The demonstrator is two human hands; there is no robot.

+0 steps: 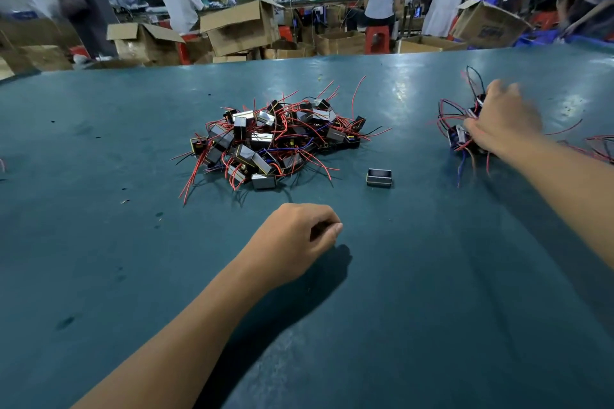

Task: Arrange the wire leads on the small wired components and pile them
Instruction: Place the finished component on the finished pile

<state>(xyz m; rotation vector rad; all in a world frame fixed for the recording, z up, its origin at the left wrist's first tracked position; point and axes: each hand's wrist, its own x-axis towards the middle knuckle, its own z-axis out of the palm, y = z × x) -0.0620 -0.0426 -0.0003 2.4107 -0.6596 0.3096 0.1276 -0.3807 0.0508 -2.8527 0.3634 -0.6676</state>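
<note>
A big tangled heap of small wired components (275, 139), black and silver blocks with red, black and blue leads, lies mid-table. A smaller pile (460, 138) sits at the right. My right hand (505, 119), slightly blurred, reaches over this smaller pile, its thumb and fingers curled around a component on top; the fingertips are hidden among the wires. My left hand (299, 236) rests on the green table (415, 292) in front of the big heap, fingers loosely curled, with nothing visible in it.
One lone block without visible leads (379, 177) lies between the two piles. More red wires (601, 146) trail at the far right edge. Beyond the table's far edge stand cardboard boxes (239, 26), red stools and several people at other benches.
</note>
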